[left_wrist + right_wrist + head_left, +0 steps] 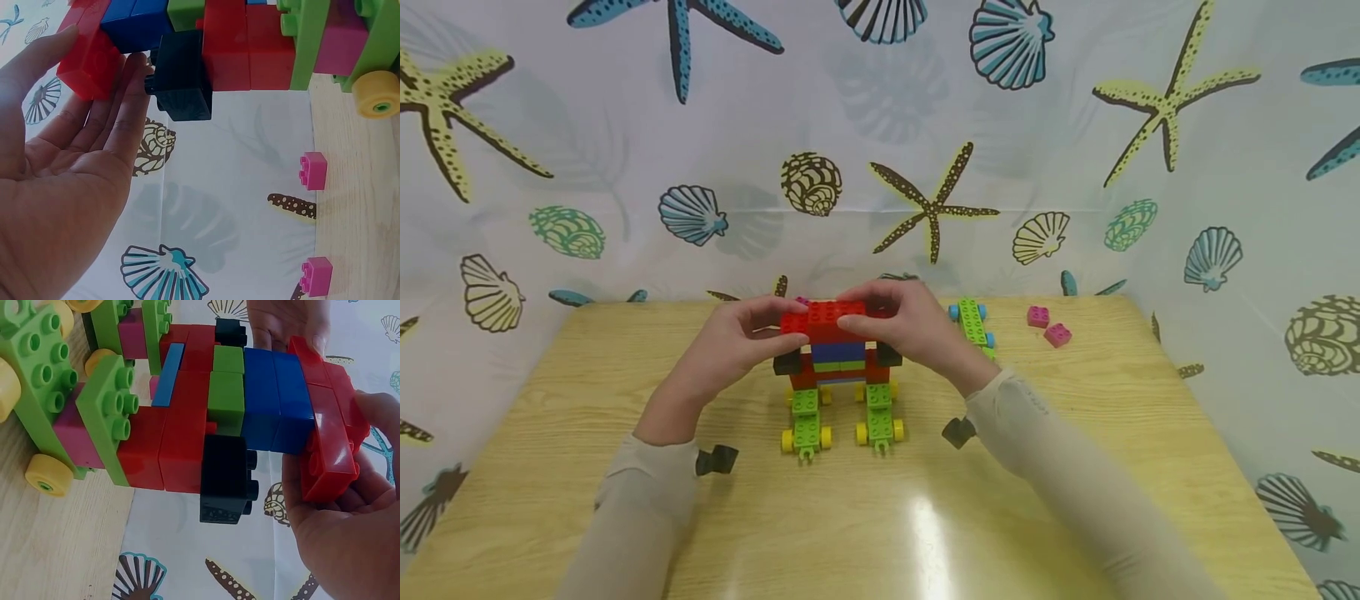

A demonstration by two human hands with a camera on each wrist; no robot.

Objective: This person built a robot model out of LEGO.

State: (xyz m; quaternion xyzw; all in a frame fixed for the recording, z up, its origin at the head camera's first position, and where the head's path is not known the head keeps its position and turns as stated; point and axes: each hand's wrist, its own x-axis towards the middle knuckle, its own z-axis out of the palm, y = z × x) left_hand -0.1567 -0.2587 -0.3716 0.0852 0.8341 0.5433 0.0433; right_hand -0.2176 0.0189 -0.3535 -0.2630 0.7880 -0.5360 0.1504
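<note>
Head view shows two beige sleeves [647, 492] reaching over the pale wooden desk [925, 517], with a small black plastic piece [717, 459] lying near each forearm. Farther in stand two green wheeled brick bases with yellow wheels [806, 427], side by side, carrying a block structure of red, blue, green and black plastic bricks [838, 360]. On top of it sits a flat red studded plastic brick [822, 320]. The left hand [730, 343] pinches the red brick's left end, thumb on the near edge and fingers behind; the left wrist view shows those fingers [119, 106] nearly straight against the red brick [87, 59]. The right hand [910, 323] has its grip clamped on the brick's right end, and the right wrist view shows the fingers [325, 506] curled under the red brick [331, 425]. Beyond the right hand lie a third green wheeled base with blue wheels [972, 322] and two pink square bricks [1048, 326]. A white curtain printed with starfish and shells [880, 150] backs the desk.
</note>
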